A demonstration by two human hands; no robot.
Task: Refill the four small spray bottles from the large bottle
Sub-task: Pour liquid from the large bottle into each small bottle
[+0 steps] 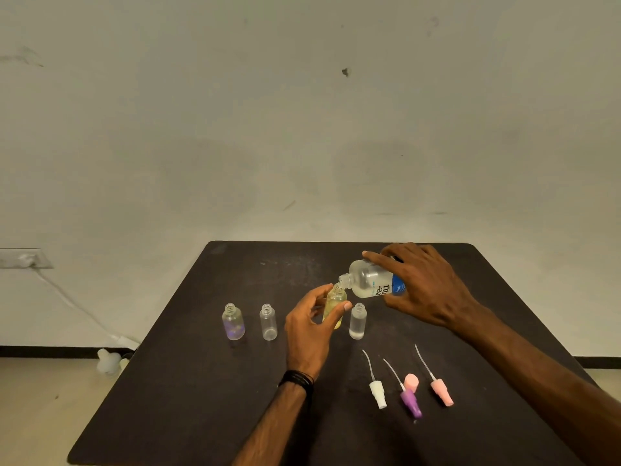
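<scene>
1. Right hand (425, 290) wrapped round the large bottle (373, 280), fingers over the top, thumb underneath; bottle tipped nearly on its side, neck pointing left and down, held above the black table (188, 381)
2. Large bottle is clear w/ a blue-and-white label; liquid inside pooled along the lower side
3. Left hand (311, 326) grips the yellowish small bottle (334, 306), thumb in front, fingers behind; bottle upright, slightly tilted, just off or on the table – can't tell which
4. Mouth of the large bottle sits right at the open neck of the yellowish bottle, touching or nearly so; any stream is too fine to make out
5. Clear small bottle (357, 321) stands just right of the held one, uncapped, w/ liquid in its lower part
6. Two more uncapped small bottles stand to the left, apart from each other: another clear one (268, 322) nearer the left hand, and a purple-tinted one (233, 322) furthest left; both look about empty
7. Spray tops w/ dip tubes lie near the table's front right: white (377, 391), purple (411, 401), pink (442, 391); a pink cap (411, 381) rests beside the purple one
8. Dark bands (297, 380) on the left wrist
</scene>
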